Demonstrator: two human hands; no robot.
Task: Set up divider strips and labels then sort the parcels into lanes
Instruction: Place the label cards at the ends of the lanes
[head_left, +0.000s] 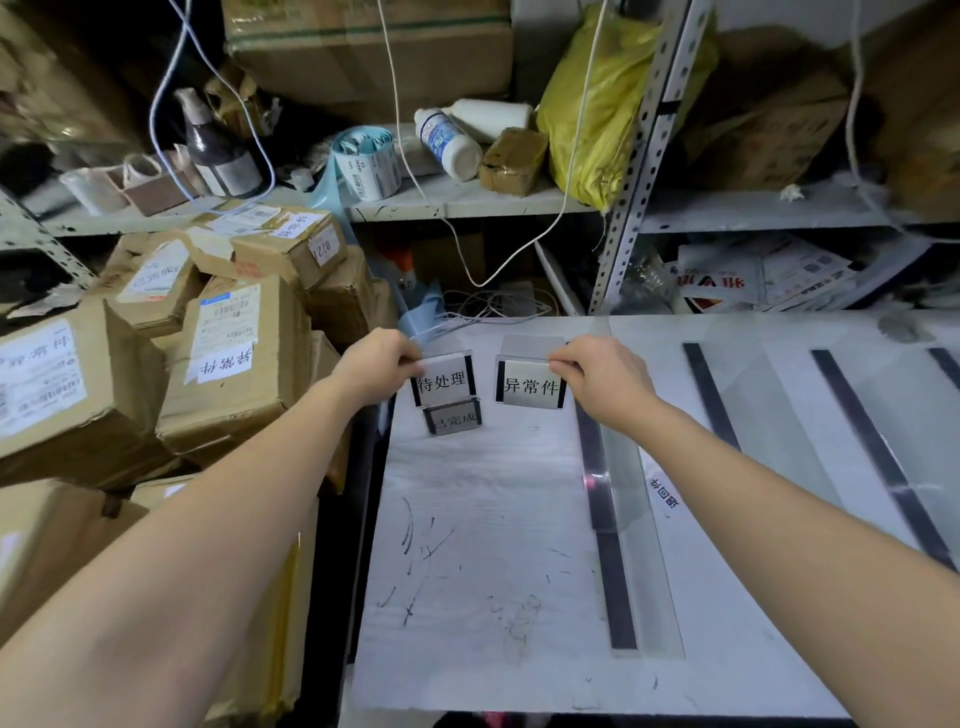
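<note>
Centre frame, over white tabletop: left hand pinches clear acrylic label stand 待处理; right hand pinches matching stand 异常件. Brown cardboard parcels piled at left; black divider strips lie at right.

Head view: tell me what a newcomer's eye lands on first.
The two hands at the middle stand out: the left hand pinches the left label and the right hand pinches the right label, near the far edge of the white table. A third label sits just below the left one. Brown parcels pile up at the left, and black strips cross the table at the right.
</note>
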